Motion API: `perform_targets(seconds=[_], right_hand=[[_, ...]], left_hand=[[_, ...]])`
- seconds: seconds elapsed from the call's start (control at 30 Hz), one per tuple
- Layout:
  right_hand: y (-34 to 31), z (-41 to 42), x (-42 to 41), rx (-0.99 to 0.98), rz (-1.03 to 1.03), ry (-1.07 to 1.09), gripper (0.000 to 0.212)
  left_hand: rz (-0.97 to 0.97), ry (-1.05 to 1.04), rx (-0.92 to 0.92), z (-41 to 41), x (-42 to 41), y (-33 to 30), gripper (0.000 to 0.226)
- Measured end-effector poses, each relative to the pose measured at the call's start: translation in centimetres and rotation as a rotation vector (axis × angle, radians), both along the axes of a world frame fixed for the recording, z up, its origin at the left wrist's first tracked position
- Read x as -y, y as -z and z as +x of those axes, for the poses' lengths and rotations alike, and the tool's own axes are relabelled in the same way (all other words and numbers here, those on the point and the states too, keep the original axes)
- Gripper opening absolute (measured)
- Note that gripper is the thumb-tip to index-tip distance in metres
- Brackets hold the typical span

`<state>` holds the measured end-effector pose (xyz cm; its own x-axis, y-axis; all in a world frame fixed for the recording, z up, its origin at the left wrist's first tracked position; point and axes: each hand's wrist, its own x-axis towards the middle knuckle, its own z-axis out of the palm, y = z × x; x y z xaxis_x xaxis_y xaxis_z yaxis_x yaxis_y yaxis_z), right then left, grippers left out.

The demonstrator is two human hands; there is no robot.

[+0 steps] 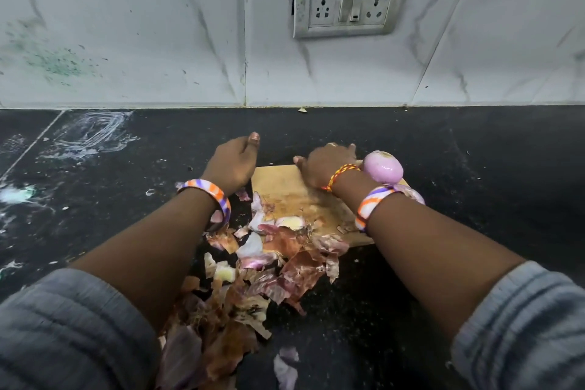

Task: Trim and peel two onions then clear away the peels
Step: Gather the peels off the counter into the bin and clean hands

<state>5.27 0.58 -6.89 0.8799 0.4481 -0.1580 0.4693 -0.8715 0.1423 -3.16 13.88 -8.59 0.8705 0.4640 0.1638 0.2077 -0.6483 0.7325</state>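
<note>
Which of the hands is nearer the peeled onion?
Right. The right hand rests on the board just left of the peeled onion; the left hand is farther left, off the board.

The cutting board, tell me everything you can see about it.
The cutting board is a pale wooden slab, lying flat on the black counter. Its surface looks stained and scuffed. The right hand rests on its far edge; a peeled onion sits at its right side. Onion peels cover its near left corner and spill onto the counter. The right forearm hides part of it.
</note>
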Motion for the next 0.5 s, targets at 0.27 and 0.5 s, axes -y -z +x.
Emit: perform_targets(seconds=[0.27,0.5], right_hand=[[0.5,-2.9,-3.8,0.005,0.257,-0.171,0.033],[0.8,-2.0,-2.1,-0.183,0.773,-0.267,0.035]], left_hand=[[-0.028,-0.045,0.034,0.1,0.3,-0.1,0.046],[-0.088,-0.065,0.047,0.0,0.6,-0.5,0.054]])
